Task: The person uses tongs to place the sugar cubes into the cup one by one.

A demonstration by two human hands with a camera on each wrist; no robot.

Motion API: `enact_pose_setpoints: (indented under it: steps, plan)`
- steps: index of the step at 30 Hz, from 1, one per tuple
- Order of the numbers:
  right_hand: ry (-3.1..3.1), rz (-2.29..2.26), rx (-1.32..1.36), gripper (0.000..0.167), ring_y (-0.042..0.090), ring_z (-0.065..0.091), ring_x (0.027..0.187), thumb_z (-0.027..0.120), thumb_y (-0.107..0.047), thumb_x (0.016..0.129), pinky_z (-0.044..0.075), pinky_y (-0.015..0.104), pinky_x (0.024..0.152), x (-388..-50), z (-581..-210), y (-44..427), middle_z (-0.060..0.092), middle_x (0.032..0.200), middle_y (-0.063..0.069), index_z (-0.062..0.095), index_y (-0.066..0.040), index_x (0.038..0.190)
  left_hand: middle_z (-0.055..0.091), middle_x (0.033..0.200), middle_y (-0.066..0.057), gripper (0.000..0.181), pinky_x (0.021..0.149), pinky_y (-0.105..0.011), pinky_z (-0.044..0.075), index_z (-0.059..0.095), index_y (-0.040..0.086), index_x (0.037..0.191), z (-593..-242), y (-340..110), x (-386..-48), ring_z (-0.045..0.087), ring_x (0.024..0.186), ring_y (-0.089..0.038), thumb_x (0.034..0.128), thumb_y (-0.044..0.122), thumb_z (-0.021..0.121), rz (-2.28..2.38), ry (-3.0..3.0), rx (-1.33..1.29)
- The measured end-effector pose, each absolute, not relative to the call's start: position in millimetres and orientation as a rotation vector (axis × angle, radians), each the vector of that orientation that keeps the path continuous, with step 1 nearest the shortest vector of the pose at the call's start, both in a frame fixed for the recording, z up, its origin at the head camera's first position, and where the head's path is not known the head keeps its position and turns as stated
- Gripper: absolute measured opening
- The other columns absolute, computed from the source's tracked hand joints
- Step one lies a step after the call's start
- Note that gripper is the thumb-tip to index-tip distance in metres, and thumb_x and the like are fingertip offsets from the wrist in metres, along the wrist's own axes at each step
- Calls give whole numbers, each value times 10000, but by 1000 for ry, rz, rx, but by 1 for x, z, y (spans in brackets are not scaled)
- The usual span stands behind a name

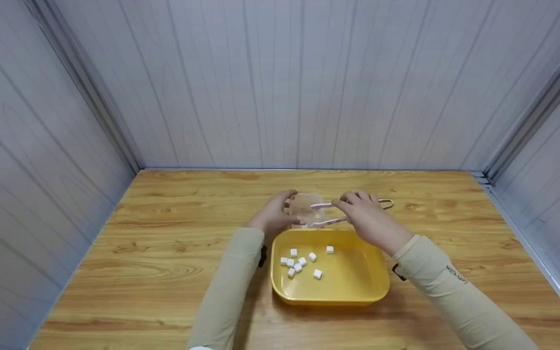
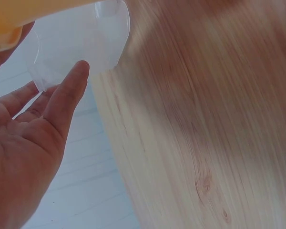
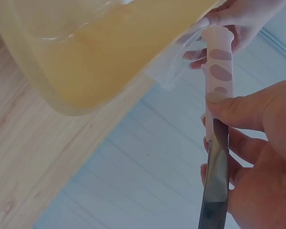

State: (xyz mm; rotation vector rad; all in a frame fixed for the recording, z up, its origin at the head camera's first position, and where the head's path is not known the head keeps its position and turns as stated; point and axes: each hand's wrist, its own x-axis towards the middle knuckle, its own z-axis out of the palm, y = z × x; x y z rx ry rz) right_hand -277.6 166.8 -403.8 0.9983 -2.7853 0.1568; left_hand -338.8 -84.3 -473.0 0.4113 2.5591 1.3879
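My left hand [image 1: 275, 212] holds a small clear plastic container [image 1: 307, 198] at its left side, thumb in front and fingers behind. In the left wrist view, fingertips [image 2: 78, 71] rest against the container's see-through wall [image 2: 81, 43]. My right hand [image 1: 365, 216] grips tongs [image 1: 328, 221] with a bent metal back and pale pink, spotted tips [image 3: 219, 62]. The tong arms stand apart over the container, with nothing visible between them. Just in front, a yellow tub [image 1: 353, 287] holds several white cubes [image 1: 317, 274], mostly in its left half.
The wood-grained table [image 1: 163, 272] reaches to a pale panelled wall [image 1: 270, 97] at the back. Side panels [image 1: 27, 184] close it in on the left and right. The yellow tub's raised rim lies close to both wrists.
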Motion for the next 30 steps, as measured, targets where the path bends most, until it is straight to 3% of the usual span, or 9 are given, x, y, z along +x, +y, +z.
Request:
enact_pose_setpoints:
  steps: [12,17,22,30]
  plan:
    - [-2740,116,1154,482,300,476,1102,697,11,841,378,496,965,-257,-396,151,564,1181,96,586,-106,1295,362,1456,-106,808,946,-401,456,322,83,1483,-474,-83,-337,383,1288,-334,807,64,764,1489,2482,354]
    - [-2710,120,1234,508,295,484,1069,731,-20,815,396,476,917,-250,-396,145,574,1162,85,587,-112,1293,365,1451,-109,746,928,-398,464,334,89,1476,-474,-82,-336,387,1284,-338,833,-10,700,1490,2486,356]
    - [-2697,82,1295,504,275,487,1052,739,-65,819,408,441,876,-245,-398,141,575,1139,57,588,-126,1296,355,1460,-113,781,924,-383,469,333,101,1475,-474,-82,-335,384,1289,-345,812,-12,728,1554,2428,319]
    - [-2648,18,1392,550,275,498,1065,747,44,773,408,444,924,-237,-403,134,579,1132,48,601,-137,1271,357,1453,-137,789,864,-355,505,327,75,1474,-475,-82,-336,394,1284,-357,807,4,744,1525,2450,365]
